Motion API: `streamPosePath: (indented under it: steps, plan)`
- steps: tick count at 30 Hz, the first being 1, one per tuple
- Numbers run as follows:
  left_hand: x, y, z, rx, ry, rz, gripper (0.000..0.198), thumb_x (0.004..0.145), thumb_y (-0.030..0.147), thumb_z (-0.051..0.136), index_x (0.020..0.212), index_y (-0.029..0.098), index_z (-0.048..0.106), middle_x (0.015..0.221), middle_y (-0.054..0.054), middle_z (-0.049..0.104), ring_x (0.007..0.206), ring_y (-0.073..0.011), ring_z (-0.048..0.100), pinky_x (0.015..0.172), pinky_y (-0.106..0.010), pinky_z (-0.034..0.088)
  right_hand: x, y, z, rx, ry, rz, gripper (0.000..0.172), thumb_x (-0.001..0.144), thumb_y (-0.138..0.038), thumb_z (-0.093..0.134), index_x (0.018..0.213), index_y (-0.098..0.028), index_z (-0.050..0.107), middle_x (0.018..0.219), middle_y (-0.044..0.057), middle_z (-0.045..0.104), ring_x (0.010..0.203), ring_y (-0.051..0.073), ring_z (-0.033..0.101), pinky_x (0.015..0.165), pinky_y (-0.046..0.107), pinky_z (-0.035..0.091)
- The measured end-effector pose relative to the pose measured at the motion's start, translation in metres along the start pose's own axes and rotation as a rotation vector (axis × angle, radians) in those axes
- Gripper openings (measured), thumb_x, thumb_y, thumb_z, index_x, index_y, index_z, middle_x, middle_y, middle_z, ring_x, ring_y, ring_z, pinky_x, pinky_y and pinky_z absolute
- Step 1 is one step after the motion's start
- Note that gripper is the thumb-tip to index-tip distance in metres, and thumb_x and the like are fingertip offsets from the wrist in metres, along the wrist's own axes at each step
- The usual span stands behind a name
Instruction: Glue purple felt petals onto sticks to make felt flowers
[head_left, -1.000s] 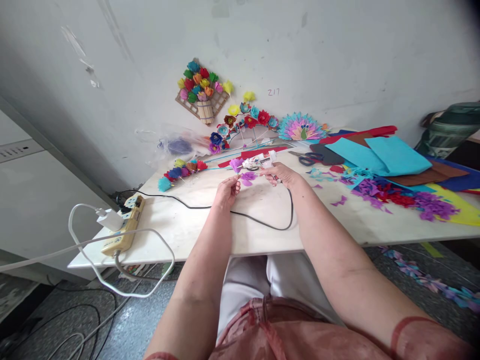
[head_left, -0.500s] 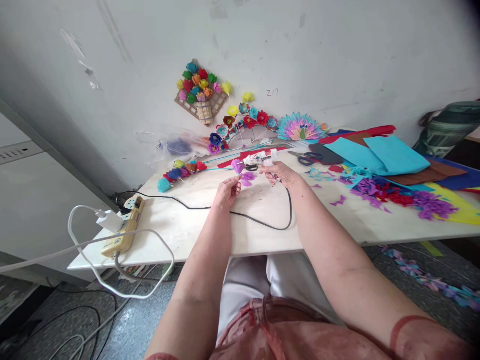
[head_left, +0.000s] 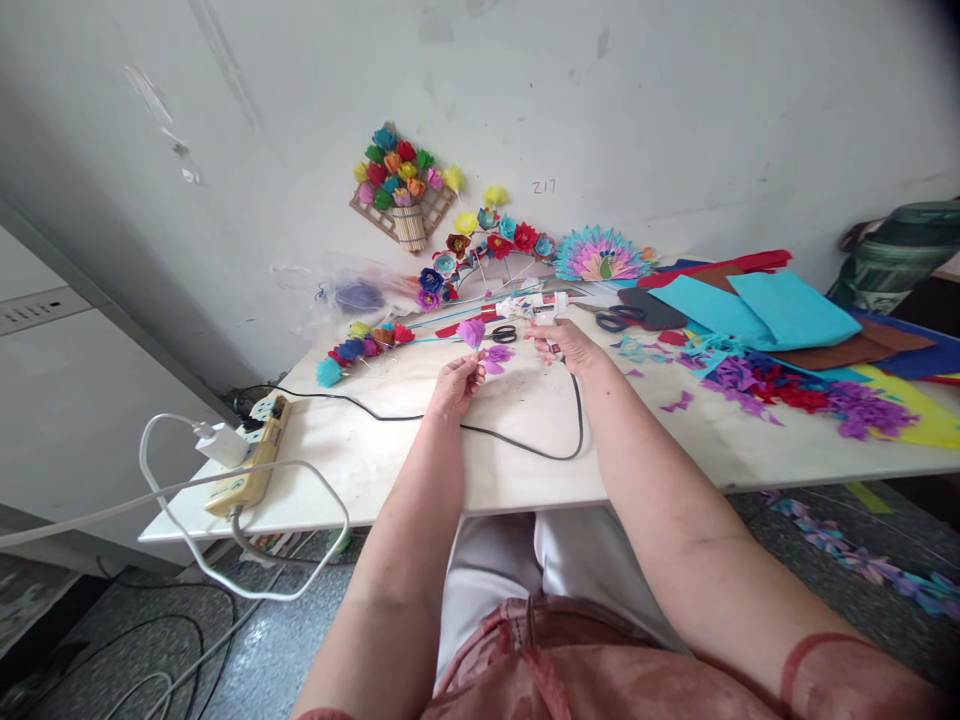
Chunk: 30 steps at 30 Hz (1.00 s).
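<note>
Between the fingertips of my left hand is a purple paper flower, its bloom upright above the fingers. My right hand is wrapped round the handle of a white hot glue gun. The gun's nozzle points left, a short way above and to the right of the flower, apart from it. Behind my left fingers, loose purple petals lie on the table. Small black-handled scissors rest just beyond them.
A black cord loops across the table to the power strip at left. Larger scissors, crepe paper sheets and cut petals lie at right. Finished paper flowers lie at back left.
The glue gun has shifted right, away from the flower, and its nozzle is now clear of the bloom. The flower has tilted slightly left in my left hand.
</note>
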<state>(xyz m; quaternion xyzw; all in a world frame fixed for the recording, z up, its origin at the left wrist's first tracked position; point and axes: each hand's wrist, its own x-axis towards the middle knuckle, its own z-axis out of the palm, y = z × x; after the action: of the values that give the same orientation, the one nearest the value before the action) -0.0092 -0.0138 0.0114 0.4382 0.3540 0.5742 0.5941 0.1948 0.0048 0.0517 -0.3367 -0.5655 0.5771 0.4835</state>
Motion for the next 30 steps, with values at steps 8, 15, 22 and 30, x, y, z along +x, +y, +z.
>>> streamPosePath:
  steps: [8, 15, 22, 30]
  plan:
    - [-0.001, 0.0008, 0.0008, 0.011, 0.016, -0.009, 0.023, 0.069, 0.027, 0.065, 0.083, 0.009, 0.061, 0.052, 0.001, 0.052, 0.043, -0.0037, 0.043, 0.038, -0.016, 0.022, -0.0039, -0.0024, 0.0025, -0.141, -0.049, 0.032, 0.035, 0.057, -0.036, 0.075, 0.069, -0.014, 0.05, 0.041, -0.007, 0.04, 0.031, 0.004, 0.031, 0.032, 0.02, 0.022]
    - [-0.0001, 0.0003, 0.0001, 0.006, 0.016, -0.009, 0.021, 0.069, 0.025, 0.065, 0.082, 0.008, 0.061, 0.052, 0.001, 0.052, 0.043, -0.0034, 0.043, 0.038, -0.016, 0.024, -0.0017, 0.0005, 0.0032, -0.184, -0.014, 0.026, 0.035, 0.058, -0.038, 0.075, 0.067, -0.014, 0.051, 0.042, -0.007, 0.039, 0.031, 0.004, 0.031, 0.031, 0.019, 0.023]
    - [0.001, -0.0007, -0.0008, 0.004, 0.02, -0.009, 0.02, 0.069, 0.023, 0.065, 0.083, 0.008, 0.062, 0.052, 0.001, 0.052, 0.042, -0.0037, 0.043, 0.037, -0.015, 0.023, -0.0013, -0.0003, 0.0054, -0.2, 0.021, 0.039, 0.035, 0.058, -0.037, 0.076, 0.067, -0.014, 0.05, 0.04, -0.007, 0.038, 0.031, 0.004, 0.03, 0.031, 0.019, 0.023]
    - [0.0004, -0.0004, -0.0003, 0.013, 0.02, -0.016, 0.021, 0.069, 0.025, 0.066, 0.082, 0.009, 0.062, 0.052, 0.001, 0.052, 0.042, -0.0035, 0.043, 0.037, -0.015, 0.024, 0.0031, 0.0055, 0.0037, -0.189, 0.017, 0.018, 0.036, 0.056, -0.037, 0.077, 0.066, -0.015, 0.049, 0.04, -0.007, 0.038, 0.032, 0.003, 0.03, 0.031, 0.019, 0.021]
